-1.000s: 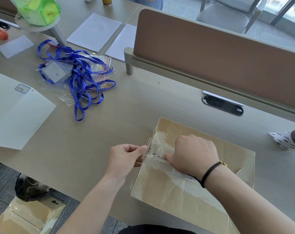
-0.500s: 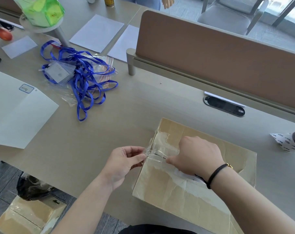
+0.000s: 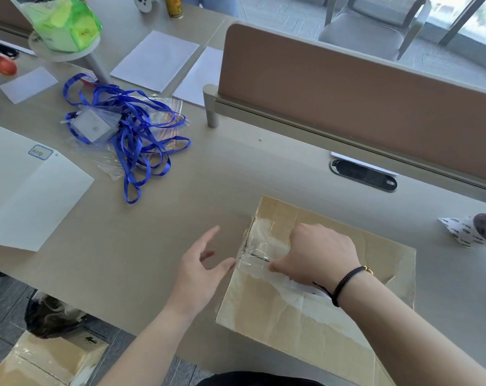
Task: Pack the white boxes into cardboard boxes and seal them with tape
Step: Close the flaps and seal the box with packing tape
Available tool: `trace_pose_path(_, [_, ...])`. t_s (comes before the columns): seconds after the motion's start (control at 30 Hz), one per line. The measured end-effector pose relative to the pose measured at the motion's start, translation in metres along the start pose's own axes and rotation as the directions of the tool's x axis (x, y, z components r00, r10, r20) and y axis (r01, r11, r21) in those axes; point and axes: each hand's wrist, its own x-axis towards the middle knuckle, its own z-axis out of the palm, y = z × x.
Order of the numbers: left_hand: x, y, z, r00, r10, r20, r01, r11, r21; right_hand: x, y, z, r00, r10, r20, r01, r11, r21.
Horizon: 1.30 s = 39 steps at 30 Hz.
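Beige counter [image 3: 180, 207] carries a closed cardboard box [image 3: 306, 310] near its front edge. Right hand [image 3: 319, 254], grip clenched, pinches clear tape [image 3: 257, 256] on the lid; left hand [image 3: 201, 270] hovers released beside it. Pressing the tape flat over the edge would seal best.

Bright, even daylight comes from the windows [image 3: 484, 15] at the top right, where the view washes out pale. The surface [image 3: 152, 246] is softly lit, with only faint shadows under the hands [image 3: 205, 271]. Clear tape [image 3: 257, 254] catches small glints. Wide-angle bending curves the divider [image 3: 347, 87] and the edges. Focus is slightly soft throughout.
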Motion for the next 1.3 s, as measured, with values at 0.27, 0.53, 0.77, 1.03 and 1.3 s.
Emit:
trace_pose_path(0.27, [-0.03,0.014,0.033,0.948,0.313,-0.049,-0.282,0.904,0.32,0.0,0.001,0.0,1.0,-0.004,-0.006,0.004,1.0,0.015])
trace_pose_path(0.53, [-0.015,0.038,0.046,0.999,0.017,0.039,-0.024,0.985,0.173,0.001,0.004,0.0,0.999,-0.026,-0.022,0.027,0.999,0.042])
trace_pose_path(0.77, [0.003,0.057,0.046,0.945,0.059,0.32,-0.098,0.989,0.107,-0.006,0.033,0.009,0.993,-0.068,-0.091,0.097,0.929,0.357])
trace_pose_path(1.03, [0.046,0.066,0.069,0.91,0.152,0.386,-0.226,0.962,0.153,-0.016,0.071,0.036,0.992,-0.013,-0.122,0.116,0.441,0.89])
trace_pose_path(1.3, [0.06,0.052,0.072,0.893,0.253,0.372,-0.367,0.887,0.279,-0.016,0.074,0.046,0.994,-0.027,-0.11,0.112,0.341,0.933])
